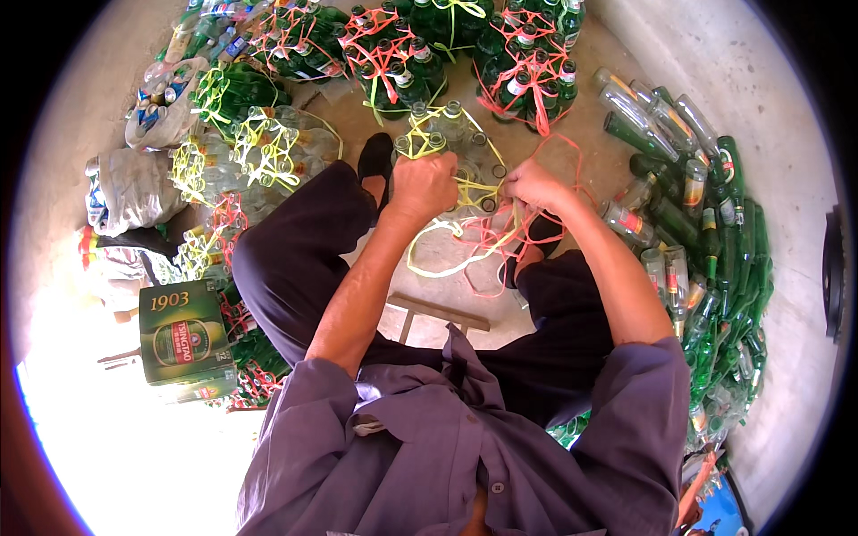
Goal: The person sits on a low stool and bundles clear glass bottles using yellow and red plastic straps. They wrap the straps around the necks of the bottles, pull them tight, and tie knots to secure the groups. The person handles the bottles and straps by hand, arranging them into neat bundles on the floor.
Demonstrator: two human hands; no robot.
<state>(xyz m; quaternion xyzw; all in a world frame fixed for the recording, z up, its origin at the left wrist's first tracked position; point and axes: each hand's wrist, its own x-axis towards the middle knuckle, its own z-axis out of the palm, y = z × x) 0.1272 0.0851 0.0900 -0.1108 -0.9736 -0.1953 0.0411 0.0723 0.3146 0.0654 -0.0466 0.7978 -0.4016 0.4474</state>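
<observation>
Between my feet stands a bundle of clear glass bottles [473, 158], upright, with a yellow plastic strap [480, 198] laced around the necks. My left hand [425, 181] is curled in a fist over the bundle's near left side, and the strap comes out beside it; the fingertips are hidden. At the near right corner, my right hand [536, 186] pinches the yellow strap between thumb and fingers. Loose red strap [484, 233] lies tangled below the right hand, along with a slack yellow loop.
Strapped green bottles [385, 74] stand ahead. Tied clear bottles [268, 151] are at the left, with a Tsingtao carton [179, 333] nearer me. Loose bottles [684, 208] are heaped along the right wall. A small wooden stool part [439, 311] shows between my legs.
</observation>
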